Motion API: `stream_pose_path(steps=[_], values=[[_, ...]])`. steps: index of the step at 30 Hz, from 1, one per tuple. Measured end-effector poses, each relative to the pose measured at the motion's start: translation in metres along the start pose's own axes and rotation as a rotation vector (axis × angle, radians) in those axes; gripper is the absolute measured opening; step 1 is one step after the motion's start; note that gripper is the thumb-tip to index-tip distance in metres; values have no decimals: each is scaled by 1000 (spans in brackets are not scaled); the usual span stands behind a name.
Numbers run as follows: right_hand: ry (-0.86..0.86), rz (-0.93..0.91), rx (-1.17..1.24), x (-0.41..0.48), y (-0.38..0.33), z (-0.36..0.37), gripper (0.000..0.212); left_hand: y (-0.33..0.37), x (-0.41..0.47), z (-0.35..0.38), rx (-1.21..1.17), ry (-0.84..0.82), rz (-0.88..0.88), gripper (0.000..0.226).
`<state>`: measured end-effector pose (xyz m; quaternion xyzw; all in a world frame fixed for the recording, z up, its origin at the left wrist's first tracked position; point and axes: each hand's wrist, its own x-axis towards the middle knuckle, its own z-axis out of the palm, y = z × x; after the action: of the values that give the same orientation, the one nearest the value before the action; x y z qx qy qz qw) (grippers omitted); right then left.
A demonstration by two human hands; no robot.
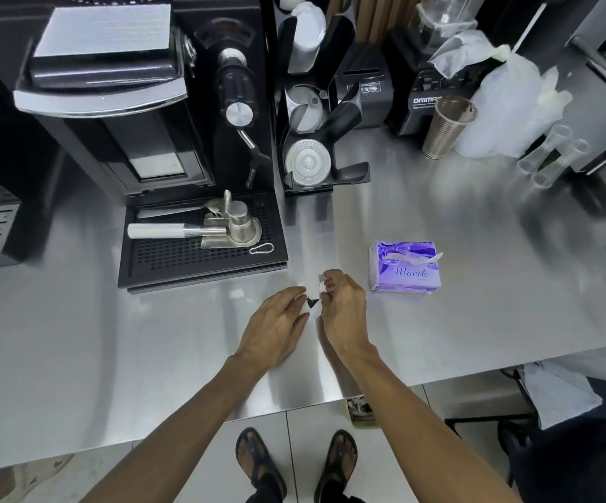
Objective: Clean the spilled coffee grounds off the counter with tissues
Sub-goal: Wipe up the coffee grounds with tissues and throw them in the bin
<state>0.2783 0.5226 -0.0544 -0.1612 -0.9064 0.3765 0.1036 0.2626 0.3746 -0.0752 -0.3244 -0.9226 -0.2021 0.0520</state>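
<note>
A small dark patch of coffee grounds (311, 302) lies on the steel counter (439, 321), between my two hands. White tissue (315, 311) shows around the grounds, mostly hidden by my fingers. My left hand (276, 330) rests low on the counter with its fingertips on the tissue's left side. My right hand (343, 306) is curled, pinching the tissue's right edge. A purple tissue pack (405, 268) sits just right of my right hand, with a tissue sticking out of its top.
A black drip tray (200, 259) with a portafilter and tamper lies at the left, in front of the coffee machine (120, 114). A lid dispenser (312, 139), blender base, metal cup (446, 127) and plastic bags stand at the back. The counter's front edge runs below my wrists.
</note>
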Motion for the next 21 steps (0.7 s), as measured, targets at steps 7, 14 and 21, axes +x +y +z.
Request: stream_pose_path(steps=[7, 14, 21], values=[[-36, -29, 109, 9, 7, 8, 49, -1, 0, 1, -96, 28, -14, 33], [-94, 4, 180, 17, 10, 4, 32, -2, 3, -6, -275, 43, -55, 37], [-199, -88, 170, 21, 13, -6, 31, 6, 9, -15, -503, 17, -236, 30]])
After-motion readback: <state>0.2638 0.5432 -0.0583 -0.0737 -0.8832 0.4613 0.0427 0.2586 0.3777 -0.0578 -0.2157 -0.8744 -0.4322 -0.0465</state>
